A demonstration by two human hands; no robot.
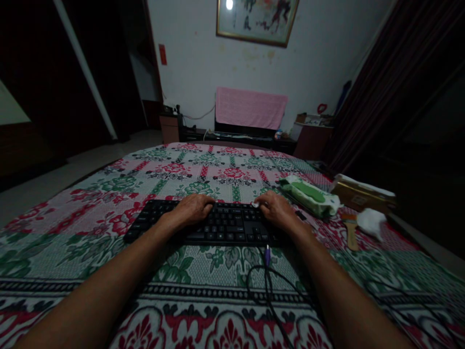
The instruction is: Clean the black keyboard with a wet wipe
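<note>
A black computer keyboard point(225, 225) lies flat on the patterned cloth in front of me. My left hand point(192, 208) reaches across its left half, fingers curled over the far edge and thumb on the upper keys, gripping it. On the far right part of the keyboard, my right hand point(274, 207) is closed with a small white wipe point(255, 204) showing at its fingertips; most of the wipe is hidden. A black cable with a purple plug point(268, 256) lies looped on the near side of the keyboard.
The floral cloth point(203, 266) covers the table. To the right lie a green-and-white wipes pack point(308, 194), a wooden-handled brush point(351, 232), a crumpled white tissue point(371, 223) and a golden tissue box point(363, 194). More black cable point(403, 291) runs at the near right.
</note>
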